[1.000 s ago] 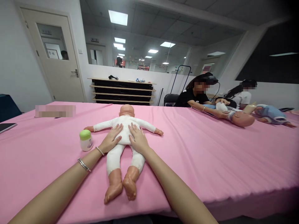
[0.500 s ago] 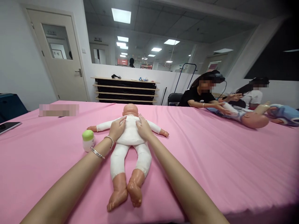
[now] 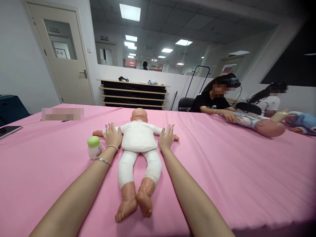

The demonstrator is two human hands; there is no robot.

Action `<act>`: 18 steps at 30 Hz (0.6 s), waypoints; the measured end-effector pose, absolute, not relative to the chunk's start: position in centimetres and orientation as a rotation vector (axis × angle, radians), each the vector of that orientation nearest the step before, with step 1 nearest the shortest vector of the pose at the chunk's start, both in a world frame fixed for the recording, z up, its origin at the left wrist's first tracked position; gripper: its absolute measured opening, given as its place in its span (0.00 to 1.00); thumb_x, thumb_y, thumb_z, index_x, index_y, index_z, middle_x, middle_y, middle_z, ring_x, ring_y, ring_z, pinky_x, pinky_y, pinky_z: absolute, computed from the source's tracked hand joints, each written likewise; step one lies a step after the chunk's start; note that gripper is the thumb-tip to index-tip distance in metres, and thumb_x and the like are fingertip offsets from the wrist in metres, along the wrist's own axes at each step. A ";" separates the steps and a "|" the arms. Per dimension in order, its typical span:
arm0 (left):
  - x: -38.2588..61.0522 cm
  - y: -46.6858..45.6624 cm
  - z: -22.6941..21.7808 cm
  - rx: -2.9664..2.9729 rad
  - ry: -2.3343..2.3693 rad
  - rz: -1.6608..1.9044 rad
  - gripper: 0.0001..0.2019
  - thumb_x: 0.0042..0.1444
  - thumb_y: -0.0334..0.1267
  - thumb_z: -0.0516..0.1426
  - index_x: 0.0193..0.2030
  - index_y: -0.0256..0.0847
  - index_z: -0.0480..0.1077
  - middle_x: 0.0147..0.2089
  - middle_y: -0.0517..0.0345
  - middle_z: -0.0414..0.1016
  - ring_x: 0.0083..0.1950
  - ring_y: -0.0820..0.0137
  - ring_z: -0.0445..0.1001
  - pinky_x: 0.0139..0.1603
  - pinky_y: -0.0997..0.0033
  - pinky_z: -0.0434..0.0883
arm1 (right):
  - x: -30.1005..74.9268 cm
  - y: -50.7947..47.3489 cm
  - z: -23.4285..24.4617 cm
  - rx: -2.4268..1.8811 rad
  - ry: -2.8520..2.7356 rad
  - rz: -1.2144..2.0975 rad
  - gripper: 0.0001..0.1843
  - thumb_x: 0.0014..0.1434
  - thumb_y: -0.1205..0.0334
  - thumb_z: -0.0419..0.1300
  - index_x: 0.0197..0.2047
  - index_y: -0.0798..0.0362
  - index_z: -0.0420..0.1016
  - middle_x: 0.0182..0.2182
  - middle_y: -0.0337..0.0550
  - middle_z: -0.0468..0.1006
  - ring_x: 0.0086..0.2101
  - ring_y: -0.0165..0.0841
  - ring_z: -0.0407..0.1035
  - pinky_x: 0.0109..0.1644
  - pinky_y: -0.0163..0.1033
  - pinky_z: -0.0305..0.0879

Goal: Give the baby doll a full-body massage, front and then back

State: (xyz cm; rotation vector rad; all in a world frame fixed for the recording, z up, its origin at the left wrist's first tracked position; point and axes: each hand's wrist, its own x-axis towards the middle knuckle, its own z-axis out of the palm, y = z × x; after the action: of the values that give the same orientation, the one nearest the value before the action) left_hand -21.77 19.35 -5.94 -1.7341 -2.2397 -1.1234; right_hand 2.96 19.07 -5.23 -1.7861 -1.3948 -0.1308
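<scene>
A baby doll with a white cloth body lies face down on the pink-covered table, its head away from me and its arms spread. My left hand is open over the doll's left-hand arm, fingers extended, beside the torso. On the other side, my right hand is open over the opposite arm, palm turned down. Whether the palms press on the arms or hover cannot be made out. Close to my left wrist stands a small white jar with a green lid.
To the right, a person in black handles another doll, with a second person in white beyond. A phone lies at the left edge, and a blurred-out item at the back left. Shelves stand behind the table.
Both my hands have moved outward from the doll's back to its arms, one to each side. The person in black has shifted their hands at the other doll.
</scene>
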 end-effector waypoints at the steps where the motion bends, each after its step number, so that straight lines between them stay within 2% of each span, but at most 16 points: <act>1: -21.8 19.3 -5.7 -1.743 -2.138 -1.212 0.28 0.63 0.43 0.39 0.68 0.32 0.45 0.69 0.46 0.46 0.70 0.61 0.40 0.67 0.47 0.42 | 3.0 19.1 -5.0 -1.640 -1.489 -0.153 0.33 0.64 0.51 0.28 0.67 0.60 0.45 0.67 0.49 0.38 0.65 0.34 0.37 0.66 0.50 0.38; 3: -21.7 19.5 -5.6 -1.965 -1.954 -1.223 0.27 0.64 0.43 0.38 0.69 0.38 0.43 0.69 0.52 0.46 0.70 0.65 0.42 0.67 0.51 0.43 | 2.9 19.4 -4.9 -1.419 -1.791 -0.095 0.31 0.65 0.51 0.29 0.67 0.54 0.46 0.66 0.44 0.42 0.65 0.32 0.39 0.66 0.48 0.39; 6: -21.8 20.1 -6.0 -2.350 -1.951 -0.912 0.24 0.64 0.42 0.38 0.67 0.46 0.50 0.67 0.58 0.52 0.69 0.63 0.45 0.67 0.47 0.43 | 3.1 20.2 -5.5 -1.496 -2.094 0.113 0.28 0.66 0.53 0.31 0.65 0.47 0.52 0.65 0.40 0.50 0.64 0.34 0.43 0.66 0.53 0.37; 9: -22.0 20.4 -6.4 -2.192 -2.166 -0.790 0.24 0.63 0.42 0.40 0.64 0.42 0.57 0.66 0.56 0.54 0.69 0.59 0.43 0.66 0.41 0.38 | 3.7 20.7 -6.2 -1.821 -1.913 0.047 0.27 0.65 0.56 0.36 0.64 0.52 0.55 0.64 0.46 0.52 0.64 0.38 0.44 0.66 0.56 0.35; 12: -22.3 20.2 -6.2 -1.790 -2.310 -0.987 0.25 0.63 0.42 0.40 0.63 0.35 0.59 0.67 0.50 0.52 0.70 0.57 0.40 0.65 0.39 0.38 | 4.2 20.8 -6.1 -1.999 -1.463 -0.139 0.26 0.64 0.57 0.38 0.59 0.59 0.62 0.63 0.54 0.54 0.63 0.44 0.45 0.64 0.61 0.32; 15: -22.3 20.0 -5.7 -1.724 -2.155 -1.186 0.27 0.63 0.42 0.38 0.66 0.33 0.51 0.68 0.49 0.47 0.70 0.61 0.41 0.67 0.45 0.42 | 3.8 20.9 -5.9 -1.791 -1.475 -0.228 0.28 0.64 0.58 0.36 0.63 0.60 0.55 0.65 0.52 0.48 0.64 0.40 0.42 0.65 0.54 0.37; 17: -22.1 20.1 -5.8 -1.989 -2.024 -1.096 0.26 0.63 0.42 0.38 0.67 0.38 0.50 0.68 0.53 0.48 0.70 0.64 0.43 0.67 0.47 0.42 | 3.2 21.0 -6.0 -1.608 -1.786 -0.155 0.27 0.64 0.59 0.36 0.65 0.54 0.52 0.65 0.45 0.48 0.64 0.34 0.43 0.66 0.49 0.42; 18: -22.0 20.2 -5.9 -2.125 -1.998 -0.994 0.25 0.63 0.42 0.38 0.66 0.40 0.51 0.68 0.55 0.50 0.69 0.64 0.44 0.67 0.46 0.41 | 2.9 21.1 -6.1 -1.572 -1.916 -0.100 0.27 0.64 0.59 0.36 0.64 0.52 0.54 0.64 0.43 0.51 0.64 0.33 0.45 0.65 0.48 0.42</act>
State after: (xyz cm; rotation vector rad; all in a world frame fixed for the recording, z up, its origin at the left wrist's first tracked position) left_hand -22.01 20.24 -5.90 -2.1248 -1.9979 -0.9942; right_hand 2.92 21.15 -6.09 -1.5720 -1.9156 -0.0998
